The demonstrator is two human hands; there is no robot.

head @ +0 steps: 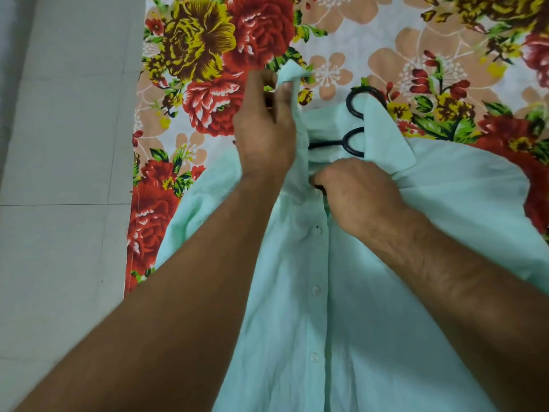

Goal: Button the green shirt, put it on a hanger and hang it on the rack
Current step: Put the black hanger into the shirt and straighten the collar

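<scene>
A pale green shirt (341, 307) lies front up on the flowered bedsheet, buttoned down its placket with several white buttons showing. A black hanger (355, 141) sits inside the collar opening, its hook sticking out past the collar. My left hand (264, 129) holds the left collar flap lifted, fabric pinched between thumb and fingers. My right hand (356, 191) lies at the neck opening, fingers curled round the black hanger bar under the cloth, just below the right collar flap. Most of the hanger is hidden inside the shirt.
The flowered bedsheet (208, 69) covers the bed, whose left edge runs down the frame. A pale tiled floor (59, 173) lies to the left of the bed.
</scene>
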